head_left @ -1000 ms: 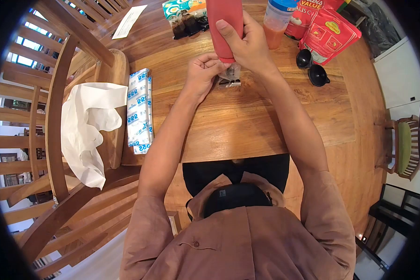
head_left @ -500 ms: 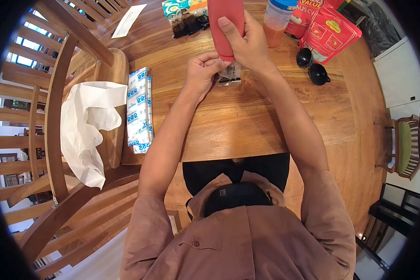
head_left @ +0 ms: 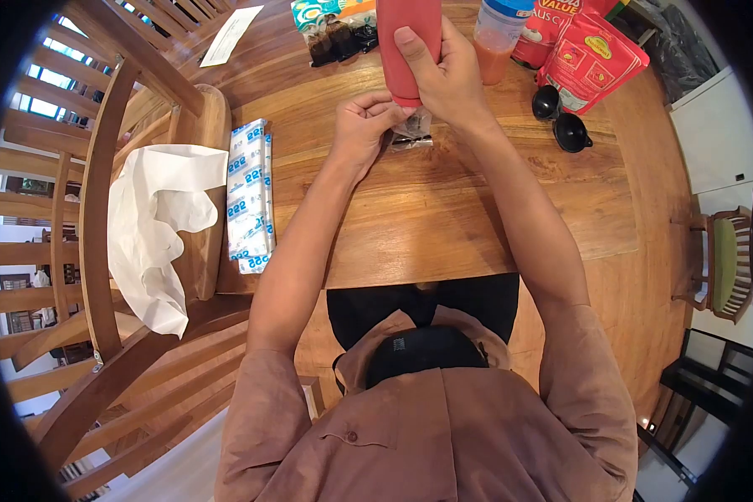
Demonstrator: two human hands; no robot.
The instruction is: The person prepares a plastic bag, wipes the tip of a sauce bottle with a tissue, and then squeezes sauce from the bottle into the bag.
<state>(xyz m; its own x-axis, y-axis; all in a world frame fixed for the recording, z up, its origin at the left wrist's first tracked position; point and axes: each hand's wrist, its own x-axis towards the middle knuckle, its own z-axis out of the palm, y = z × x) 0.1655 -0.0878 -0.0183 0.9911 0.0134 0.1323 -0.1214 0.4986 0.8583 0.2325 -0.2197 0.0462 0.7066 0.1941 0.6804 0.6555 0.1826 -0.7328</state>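
Observation:
My right hand (head_left: pixel 453 88) is wrapped round a red squeeze bottle (head_left: pixel 403 67), thumb lying along its side. The bottle's far end is cut off by the top of the view. Its near end rests close to the fingertips of my left hand (head_left: pixel 361 125). Those fingers are pinched together at the mouth of a small clear plastic bag (head_left: pixel 414 130), which lies on the wooden table just below the bottle. My fingers partly hide the spot where bottle and bag meet.
Two black funnels (head_left: pixel 570 132) sit at right beside red pouches (head_left: pixel 598 63) and a blue-lidded jar of orange sauce (head_left: pixel 495 50). A patterned packet (head_left: pixel 334 33) is at the back. Blue-and-white packs (head_left: pixel 249 197) lie left, near white paper (head_left: pixel 146 234) on a chair.
The red bottle and my right hand have shifted very slightly right. My left hand keeps its pinch in nearly the same place.

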